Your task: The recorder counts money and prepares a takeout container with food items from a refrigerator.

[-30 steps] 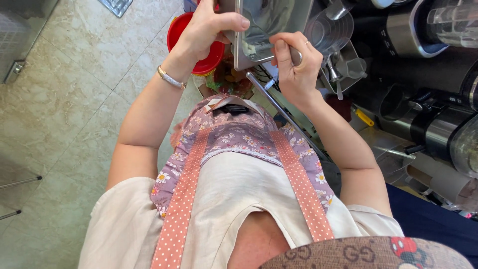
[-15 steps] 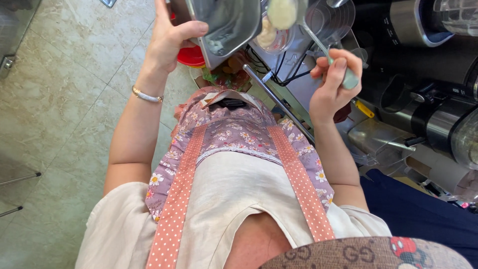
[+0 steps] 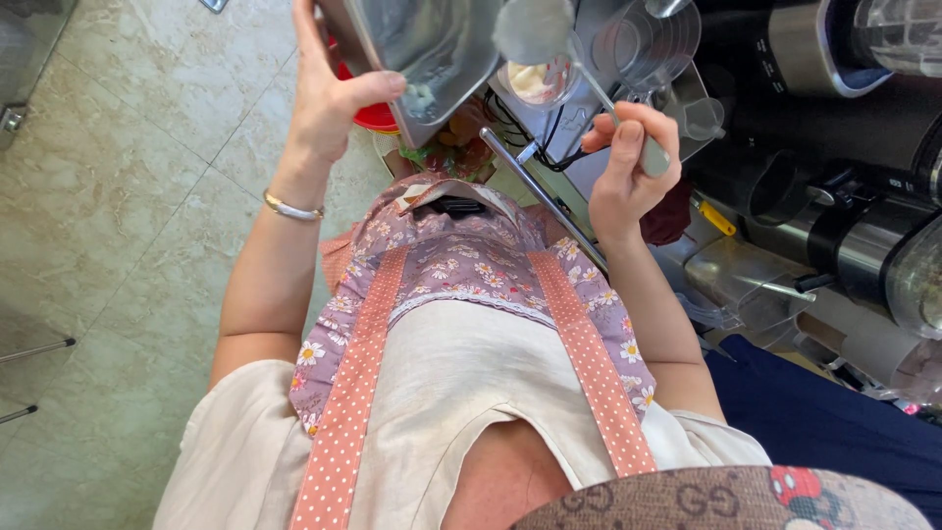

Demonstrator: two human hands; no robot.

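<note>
Since half a second ago the spoon [image 3: 549,44] has tipped: its bowl, then heaped with a pale creamy lump, now shows mostly bare metal, and the right hand [image 3: 623,162] has dropped slightly toward the chest. The left hand [image 3: 329,98] has barely shifted.

That left hand is clamped on the edge of a rectangular steel pan [image 3: 422,49], thumb hooked over the rim, tilting it so the inside faces the camera. Only a small pale smear shows near its lower corner, so the pan looks scraped nearly clean. The right hand is closed around the spoon's handle, fingers curled, with the bowl held above a small clear cup [image 3: 535,80] that holds pale cream. Judging by this, the transfer from pan to cup looks almost complete, with only the last residue left in the pan.

Below the cup stands a crowded counter [image 3: 756,275] of steel machines, with clear measuring cups [image 3: 653,44], black cables and a metal rail [image 3: 545,201] along its edge. A red round lid [image 3: 378,113] lies under the pan. The floor [image 3: 128,196] is beige marbled tile. A floral apron [image 3: 471,275] with dotted pink straps covers the person's front.
</note>
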